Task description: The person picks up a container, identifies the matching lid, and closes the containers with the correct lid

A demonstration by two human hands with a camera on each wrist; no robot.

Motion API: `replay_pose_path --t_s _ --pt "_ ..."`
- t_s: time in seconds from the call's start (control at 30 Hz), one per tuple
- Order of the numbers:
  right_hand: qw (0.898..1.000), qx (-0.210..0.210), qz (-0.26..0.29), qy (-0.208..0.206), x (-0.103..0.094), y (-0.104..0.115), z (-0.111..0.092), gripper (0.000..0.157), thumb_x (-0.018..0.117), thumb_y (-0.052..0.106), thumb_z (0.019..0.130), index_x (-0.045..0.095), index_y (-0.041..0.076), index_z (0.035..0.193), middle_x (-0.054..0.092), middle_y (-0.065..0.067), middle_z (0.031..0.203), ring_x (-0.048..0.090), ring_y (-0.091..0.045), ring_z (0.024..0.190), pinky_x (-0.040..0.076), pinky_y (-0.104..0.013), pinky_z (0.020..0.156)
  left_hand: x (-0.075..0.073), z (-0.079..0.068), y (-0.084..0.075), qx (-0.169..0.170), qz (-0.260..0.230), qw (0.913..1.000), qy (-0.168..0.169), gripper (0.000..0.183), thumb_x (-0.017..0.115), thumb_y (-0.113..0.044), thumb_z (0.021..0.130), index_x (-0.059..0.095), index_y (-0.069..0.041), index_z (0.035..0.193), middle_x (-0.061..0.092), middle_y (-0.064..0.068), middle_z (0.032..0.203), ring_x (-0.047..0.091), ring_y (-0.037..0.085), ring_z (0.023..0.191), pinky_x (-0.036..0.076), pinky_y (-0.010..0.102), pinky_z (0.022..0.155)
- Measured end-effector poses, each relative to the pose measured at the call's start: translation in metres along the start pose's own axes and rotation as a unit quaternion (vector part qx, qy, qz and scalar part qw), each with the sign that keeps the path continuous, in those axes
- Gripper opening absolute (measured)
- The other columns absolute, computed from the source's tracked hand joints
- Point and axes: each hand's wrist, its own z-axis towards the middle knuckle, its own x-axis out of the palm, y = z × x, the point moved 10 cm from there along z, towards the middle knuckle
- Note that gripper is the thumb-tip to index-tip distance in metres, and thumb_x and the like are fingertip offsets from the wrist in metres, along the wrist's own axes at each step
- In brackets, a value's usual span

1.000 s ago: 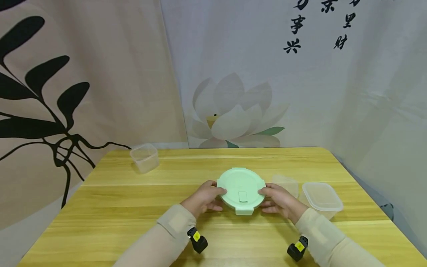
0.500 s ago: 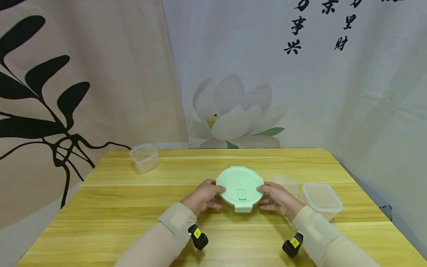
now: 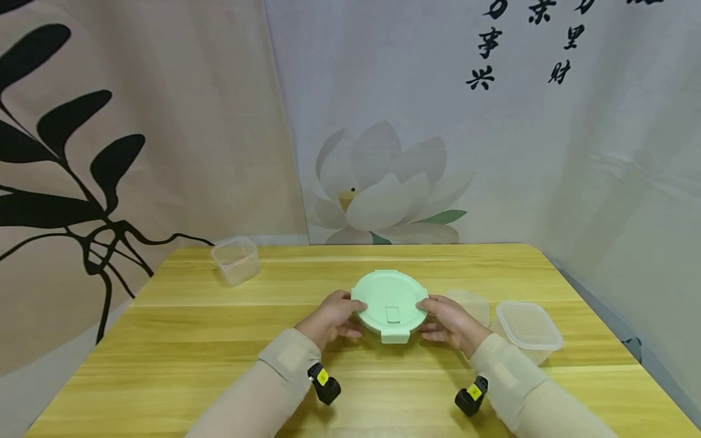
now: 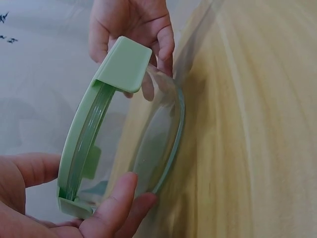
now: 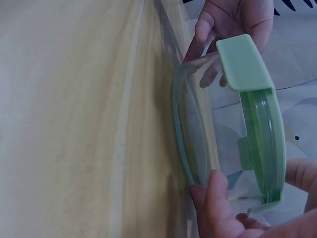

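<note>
A round clear glass food container (image 4: 148, 124) with a mint-green clip-on lid (image 3: 389, 295) is held between both hands at the middle of the table. My left hand (image 3: 332, 317) grips its left side, thumb on the lid's edge and fingers under the glass. On the opposite side my right hand (image 3: 451, 322) holds it the same way. The front clip (image 5: 246, 64) is folded down over the rim in both wrist views. Nothing shows inside the glass, whose base is close over the wood.
To the right stand a lidded translucent plastic box (image 3: 528, 328) and another translucent box (image 3: 470, 304), partly behind my right hand. A clear square box (image 3: 237, 260) sits at the table's back left corner. A printed curtain (image 3: 383, 121) hangs behind the wooden table (image 3: 181, 353).
Both hands have shifted the food container slightly left and away from me. The grip looks the same, and the plastic boxes have stayed put.
</note>
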Motion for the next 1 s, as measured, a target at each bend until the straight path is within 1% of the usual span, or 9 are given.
replay_pose_path --t_s 0.13,0.3,0.47,0.53,0.67,0.87,1.0 --pt "1.000 0.000 0.003 -0.002 0.000 0.004 0.004 0.061 0.051 0.022 0.096 0.028 -0.005 0.145 0.054 -0.016 0.110 0.059 -0.025 0.089 0.055 -0.037 0.075 -0.002 0.003 -0.004 0.005 0.001 1.0000 -0.005 0.053 0.058 -0.010 0.094 0.034 0.010 0.137 0.034 0.031 0.139 0.057 0.037 0.097 0.058 0.042 0.070" --pt "1.000 0.003 0.005 -0.006 0.000 0.008 0.011 0.060 0.051 0.022 0.096 0.028 -0.004 0.145 0.051 -0.016 0.112 0.058 -0.025 0.090 0.055 -0.035 0.075 -0.003 0.010 -0.008 0.001 0.002 0.9999 -0.012 0.050 0.057 -0.010 0.094 0.036 0.010 0.135 0.036 0.030 0.138 0.058 0.034 0.094 0.059 0.042 0.070" --pt "1.000 0.004 0.007 -0.011 0.001 0.014 0.020 0.055 0.051 0.022 0.096 0.034 -0.003 0.142 0.050 -0.015 0.109 0.057 -0.023 0.086 0.055 -0.033 0.073 -0.006 0.017 -0.013 -0.004 -0.009 0.9998 -0.017 0.053 0.056 -0.009 0.095 0.033 0.009 0.139 0.032 0.030 0.142 0.057 0.033 0.097 0.057 0.046 0.076" --pt "1.000 0.005 0.008 -0.013 0.001 0.017 0.024 0.053 0.051 0.022 0.095 0.036 -0.003 0.140 0.051 -0.014 0.108 0.057 -0.023 0.085 0.055 -0.033 0.074 -0.007 0.020 -0.015 -0.005 -0.013 0.9997 -0.020 0.054 0.056 -0.009 0.095 0.032 0.009 0.140 0.031 0.030 0.144 0.057 0.032 0.099 0.057 0.047 0.078" --pt "1.000 0.011 0.003 -0.020 0.001 0.021 0.032 0.052 0.051 0.023 0.095 0.038 -0.002 0.138 0.049 -0.016 0.112 0.057 -0.024 0.087 0.055 -0.035 0.077 -0.011 0.026 -0.017 -0.010 -0.009 0.9995 -0.029 0.056 0.057 -0.009 0.094 0.032 0.008 0.140 0.033 0.028 0.143 0.056 0.032 0.098 0.058 0.045 0.075" --pt "1.000 0.017 -0.009 -0.022 0.002 0.024 0.040 0.054 0.051 0.027 0.096 0.038 0.001 0.141 0.046 -0.019 0.122 0.056 -0.027 0.092 0.055 -0.037 0.079 -0.017 0.032 -0.020 -0.021 0.004 0.9990 -0.039 0.060 0.058 -0.013 0.094 0.029 0.007 0.144 0.034 0.027 0.143 0.059 0.033 0.093 0.058 0.041 0.073" --pt "0.999 0.018 -0.010 -0.025 0.002 0.024 0.045 0.055 0.051 0.027 0.095 0.037 0.002 0.142 0.047 -0.018 0.123 0.056 -0.028 0.093 0.055 -0.037 0.081 -0.019 0.036 -0.021 -0.028 0.005 0.9986 -0.045 0.061 0.058 -0.013 0.094 0.029 0.005 0.145 0.035 0.026 0.143 0.060 0.034 0.089 0.059 0.038 0.071"
